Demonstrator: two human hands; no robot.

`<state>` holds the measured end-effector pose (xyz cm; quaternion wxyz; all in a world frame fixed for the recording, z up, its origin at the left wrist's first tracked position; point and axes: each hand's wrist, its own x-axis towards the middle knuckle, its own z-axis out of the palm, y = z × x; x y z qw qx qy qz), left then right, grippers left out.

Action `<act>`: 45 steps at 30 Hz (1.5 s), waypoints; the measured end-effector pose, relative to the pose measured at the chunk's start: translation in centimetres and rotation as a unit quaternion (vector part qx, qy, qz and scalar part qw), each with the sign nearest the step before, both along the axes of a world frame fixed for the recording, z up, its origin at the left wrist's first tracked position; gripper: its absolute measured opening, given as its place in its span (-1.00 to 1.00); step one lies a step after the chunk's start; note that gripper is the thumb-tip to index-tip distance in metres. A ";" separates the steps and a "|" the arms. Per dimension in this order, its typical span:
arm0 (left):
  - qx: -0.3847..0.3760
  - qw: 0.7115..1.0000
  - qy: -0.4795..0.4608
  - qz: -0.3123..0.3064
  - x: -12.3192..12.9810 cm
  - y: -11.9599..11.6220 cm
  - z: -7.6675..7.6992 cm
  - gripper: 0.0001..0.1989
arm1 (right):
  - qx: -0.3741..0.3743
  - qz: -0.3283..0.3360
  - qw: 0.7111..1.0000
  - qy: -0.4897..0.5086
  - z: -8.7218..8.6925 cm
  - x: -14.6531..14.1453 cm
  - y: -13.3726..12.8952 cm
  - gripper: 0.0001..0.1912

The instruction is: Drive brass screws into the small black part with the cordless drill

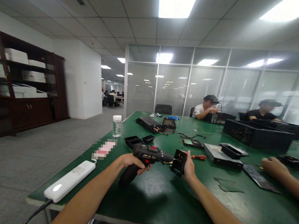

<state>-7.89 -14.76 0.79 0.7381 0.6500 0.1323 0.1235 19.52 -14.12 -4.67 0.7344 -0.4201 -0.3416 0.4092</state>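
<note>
Black casing (182,162) seems mid-work: right hand (189,167) grips it, left hand (133,161) clasps a drill (148,154) aimed at it.

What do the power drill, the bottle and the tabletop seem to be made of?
Power drill: probably plastic housing, dark and matte, with moulded contours.
Bottle: transparent, smooth; plastic or glass, I cannot tell.
Tabletop: green, softly reflecting light, so slightly glossy; perhaps laminate or rubber.
</note>
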 end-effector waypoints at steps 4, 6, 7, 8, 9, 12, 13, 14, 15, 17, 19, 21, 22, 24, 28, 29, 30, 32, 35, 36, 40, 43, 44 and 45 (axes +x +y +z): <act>-0.001 1.000 0.001 -0.003 0.0 -0.1 0.1 -0.62 | 0.000 -0.001 1.000 0.001 0.1 -0.1 -0.1 -0.46; 0.000 1.000 0.003 -0.003 0.0 -0.1 0.1 -0.61 | 0.002 0.000 1.000 0.002 0.1 -0.1 -0.2 -0.46; 0.000 1.000 0.003 -0.004 0.0 -0.1 0.1 -0.61 | 0.002 0.001 1.000 0.003 0.1 -0.1 -0.2 -0.46; 0.001 1.000 0.001 -0.004 0.0 -0.1 0.1 -0.62 | 0.003 0.002 1.000 0.003 0.1 -0.1 -0.2 -0.46; 0.002 1.000 0.000 -0.004 0.0 -0.1 0.1 -0.62 | 0.004 0.003 1.000 0.002 0.1 -0.1 -0.2 -0.47; 0.002 1.000 0.001 -0.002 0.1 -0.1 0.1 -0.62 | 0.003 -0.002 1.000 0.002 0.1 -0.1 -0.2 -0.47; 0.002 1.000 0.003 -0.002 0.1 -0.1 0.1 -0.62 | 0.003 -0.002 1.000 0.004 0.1 -0.1 -0.2 -0.47; 0.003 1.000 0.005 -0.002 0.1 -0.1 0.2 -0.62 | 0.004 -0.003 1.000 0.007 0.2 -0.2 -0.3 -0.47; 0.004 1.000 0.006 -0.003 0.1 -0.2 0.2 -0.62 | 0.006 -0.002 1.000 0.010 0.3 -0.2 -0.3 -0.47; 0.006 1.000 0.006 -0.004 0.1 -0.2 0.2 -0.62 | 0.009 0.001 1.000 0.012 0.5 -0.3 -0.5 -0.47; 0.008 1.000 0.004 -0.002 0.1 -0.2 0.3 -0.62 | 0.006 0.000 1.000 0.009 0.5 -0.3 -0.5 -0.48; 0.006 1.000 0.005 0.002 0.1 -0.2 0.3 -0.62 | 0.000 0.000 1.000 0.004 0.4 -0.3 -0.5 -0.48; 0.004 1.000 0.006 0.003 0.1 -0.2 0.2 -0.62 | -0.001 0.002 1.000 0.003 0.4 -0.3 -0.5 -0.48; -0.001 1.000 0.009 0.002 0.0 -0.1 0.2 -0.61 | 0.002 0.008 1.000 0.003 0.3 -0.2 -0.4 -0.47; -0.004 1.000 0.007 -0.004 0.0 0.1 0.0 -0.61 | 0.006 0.014 1.000 0.005 0.3 -0.2 -0.4 -0.47; -0.003 1.000 0.006 -0.004 0.0 0.1 0.0 -0.61 | 0.006 0.013 1.000 0.005 0.3 -0.2 -0.4 -0.47; -0.003 1.000 0.005 -0.003 0.0 0.1 0.0 -0.61 | 0.006 0.011 1.000 0.005 0.3 -0.2 -0.4 -0.47; -0.003 1.000 0.002 -0.002 0.0 0.1 0.0 -0.62 | 0.006 0.005 1.000 0.004 0.3 -0.2 -0.4 -0.47; -0.003 1.000 -0.001 -0.006 0.0 0.1 0.0 -0.62 | 0.003 0.003 1.000 0.003 0.2 -0.2 -0.4 -0.47; -0.002 1.000 -0.001 -0.008 0.0 0.1 0.0 -0.62 | 0.002 0.006 1.000 0.005 0.2 -0.1 -0.4 -0.46; -0.001 1.000 0.001 -0.007 0.1 0.0 0.1 -0.61 | -0.004 0.016 1.000 0.010 0.1 -0.1 -0.3 -0.45; -0.005 1.000 0.005 -0.004 0.1 0.0 0.1 -0.60 | 0.002 0.007 1.000 0.003 0.1 -0.1 -0.3 -0.47; -0.005 1.000 0.005 -0.003 0.1 0.0 0.1 -0.61 | 0.004 0.004 1.000 0.001 0.1 -0.1 -0.3 -0.47; -0.005 1.000 0.004 -0.003 0.1 -0.1 0.1 -0.61 | 0.004 0.003 1.000 0.000 0.1 -0.1 -0.3 -0.47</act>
